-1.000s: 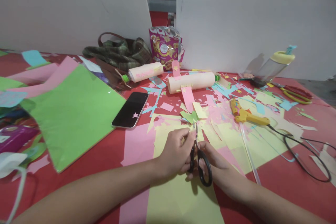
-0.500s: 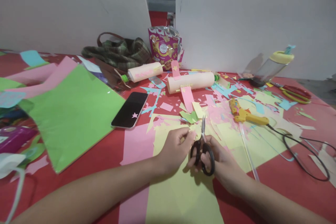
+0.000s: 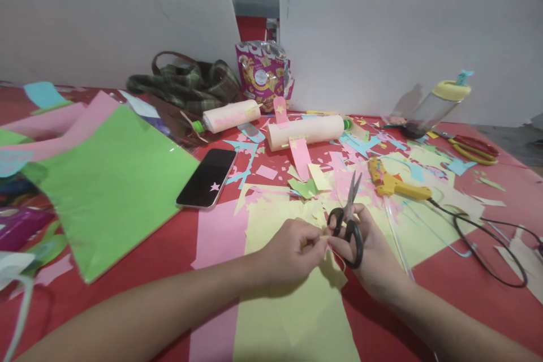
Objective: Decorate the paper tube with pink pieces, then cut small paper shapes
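Note:
My right hand (image 3: 375, 254) is closed round black-handled scissors (image 3: 350, 212), its fingers in the loops. The blades point up and away from me, slightly apart. To their left, my left hand (image 3: 292, 251) pinches a small piece of paper (image 3: 327, 239), mostly hidden by the fingertips. Both hands' fingertips meet there. Beneath them lie pale yellow paper sheets (image 3: 297, 317) and a strip of pink paper (image 3: 216, 271). Just beyond the scissors are folded yellow and green paper scraps (image 3: 319, 177).
A phone (image 3: 207, 178) with a pink star on it and a large green star (image 3: 114, 186) lie left. Paper-covered tubes (image 3: 309, 131) stand beyond. At right are a yellow glue gun (image 3: 399, 185) with its cord, a clear bottle (image 3: 439, 106) and red-yellow scissors (image 3: 473, 150).
The scissors have moved right and their blades have parted a little. My left hand has shifted right and slightly down, its fingertips now touching those of my right hand.

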`<act>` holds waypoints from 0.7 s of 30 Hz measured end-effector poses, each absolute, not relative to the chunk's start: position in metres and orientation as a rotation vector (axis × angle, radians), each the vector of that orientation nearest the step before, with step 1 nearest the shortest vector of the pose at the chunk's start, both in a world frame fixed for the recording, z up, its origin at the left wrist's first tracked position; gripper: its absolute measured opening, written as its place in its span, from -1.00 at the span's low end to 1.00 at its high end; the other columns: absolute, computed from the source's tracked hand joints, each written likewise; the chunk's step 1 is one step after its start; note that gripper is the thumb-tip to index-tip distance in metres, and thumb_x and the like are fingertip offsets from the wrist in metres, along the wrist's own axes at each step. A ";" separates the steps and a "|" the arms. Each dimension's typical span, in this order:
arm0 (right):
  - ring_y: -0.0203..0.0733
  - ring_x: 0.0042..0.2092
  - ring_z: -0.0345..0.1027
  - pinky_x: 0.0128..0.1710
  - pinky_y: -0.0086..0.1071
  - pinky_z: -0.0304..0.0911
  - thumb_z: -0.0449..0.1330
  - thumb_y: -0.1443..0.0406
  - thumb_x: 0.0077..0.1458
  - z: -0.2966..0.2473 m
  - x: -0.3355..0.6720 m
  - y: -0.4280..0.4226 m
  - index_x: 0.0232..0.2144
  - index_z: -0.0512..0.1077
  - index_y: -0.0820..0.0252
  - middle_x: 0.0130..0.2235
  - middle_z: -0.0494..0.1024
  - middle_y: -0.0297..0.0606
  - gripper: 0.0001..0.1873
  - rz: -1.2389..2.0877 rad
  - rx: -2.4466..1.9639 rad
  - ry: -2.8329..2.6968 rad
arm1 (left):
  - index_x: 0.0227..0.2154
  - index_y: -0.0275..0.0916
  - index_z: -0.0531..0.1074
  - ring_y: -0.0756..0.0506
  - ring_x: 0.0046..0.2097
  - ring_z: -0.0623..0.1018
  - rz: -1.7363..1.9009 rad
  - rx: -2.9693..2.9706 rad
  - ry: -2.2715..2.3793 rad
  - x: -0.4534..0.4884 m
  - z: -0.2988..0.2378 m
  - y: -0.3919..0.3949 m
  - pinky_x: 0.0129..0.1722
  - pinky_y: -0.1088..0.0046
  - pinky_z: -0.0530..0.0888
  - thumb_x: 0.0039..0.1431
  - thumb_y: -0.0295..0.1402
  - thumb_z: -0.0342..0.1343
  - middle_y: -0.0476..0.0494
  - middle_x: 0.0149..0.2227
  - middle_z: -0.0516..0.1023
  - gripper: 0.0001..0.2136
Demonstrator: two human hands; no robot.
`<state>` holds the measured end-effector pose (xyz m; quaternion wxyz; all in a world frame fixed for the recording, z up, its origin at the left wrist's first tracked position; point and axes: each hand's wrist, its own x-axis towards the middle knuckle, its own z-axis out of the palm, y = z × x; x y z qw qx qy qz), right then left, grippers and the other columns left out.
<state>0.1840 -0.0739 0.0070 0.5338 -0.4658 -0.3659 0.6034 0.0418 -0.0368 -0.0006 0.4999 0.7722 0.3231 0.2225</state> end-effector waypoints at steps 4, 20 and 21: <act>-0.41 -0.45 0.23 -0.52 -0.54 0.15 0.24 0.44 -0.24 0.006 0.184 -0.074 -0.44 0.06 0.09 -0.40 0.26 -0.46 -0.58 1.433 -1.147 -0.899 | -0.72 -0.28 0.05 0.08 -0.57 0.14 0.500 1.850 0.779 0.041 0.001 -0.035 -0.57 0.55 0.10 0.09 -0.39 -0.20 0.06 -0.66 0.07 -0.72; -0.48 -0.54 0.14 -0.64 -0.61 0.07 0.23 0.41 -0.22 0.003 0.183 -0.074 -0.44 0.06 0.08 -0.43 0.26 -0.49 -0.61 1.338 -1.228 -0.933 | -0.66 -0.30 0.18 0.08 -0.54 0.19 0.612 1.458 0.869 0.043 0.005 -0.033 -0.54 0.58 0.15 0.10 -0.31 -0.18 0.06 -0.63 0.13 -0.72; -0.48 -0.54 0.14 -0.63 -0.61 0.07 0.23 0.42 -0.23 0.003 0.183 -0.074 -0.45 0.06 0.08 -0.43 0.26 -0.49 -0.61 1.329 -1.232 -0.925 | -0.67 -0.29 0.16 0.09 -0.54 0.19 0.610 1.428 0.860 0.043 0.004 -0.033 -0.55 0.58 0.15 0.11 -0.30 -0.19 0.06 -0.63 0.13 -0.71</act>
